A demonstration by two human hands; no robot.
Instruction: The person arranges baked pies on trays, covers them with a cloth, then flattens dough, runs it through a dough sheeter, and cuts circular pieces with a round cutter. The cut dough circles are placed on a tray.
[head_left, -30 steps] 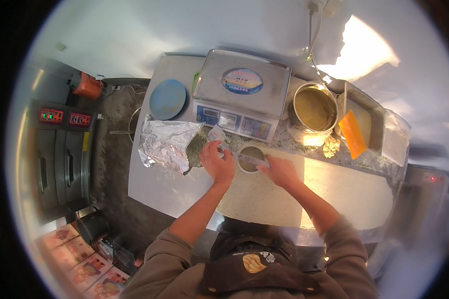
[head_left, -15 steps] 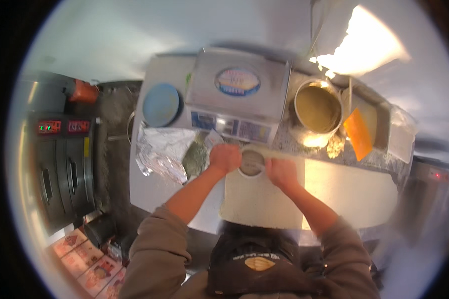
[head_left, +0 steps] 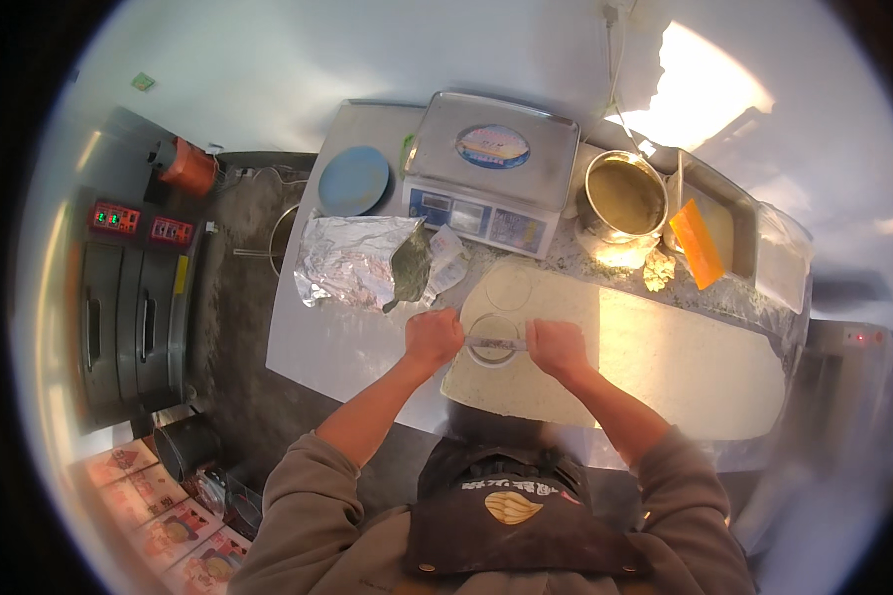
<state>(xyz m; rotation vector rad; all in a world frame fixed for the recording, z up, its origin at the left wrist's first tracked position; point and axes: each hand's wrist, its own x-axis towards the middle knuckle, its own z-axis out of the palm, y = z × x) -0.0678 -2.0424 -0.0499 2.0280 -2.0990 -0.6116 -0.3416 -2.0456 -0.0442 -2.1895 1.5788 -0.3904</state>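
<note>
Now the ring (head_left: pixel 493 363) sits closer to the dough's (head_left: pixel 526 397) near edge, circle mark (head_left: pixel 508 286) just beyond it.
Left hand (head_left: pixel 434 337) and right hand (head_left: pixel 558 347) grips clenched on the bar (head_left: pixel 494 344) across it; left was looser a second ago.

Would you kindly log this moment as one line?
left hand: grips bar; right hand: grips bar; bar: across pale ring; pale ring: on dough sheet; circular outline: beyond ring
</note>
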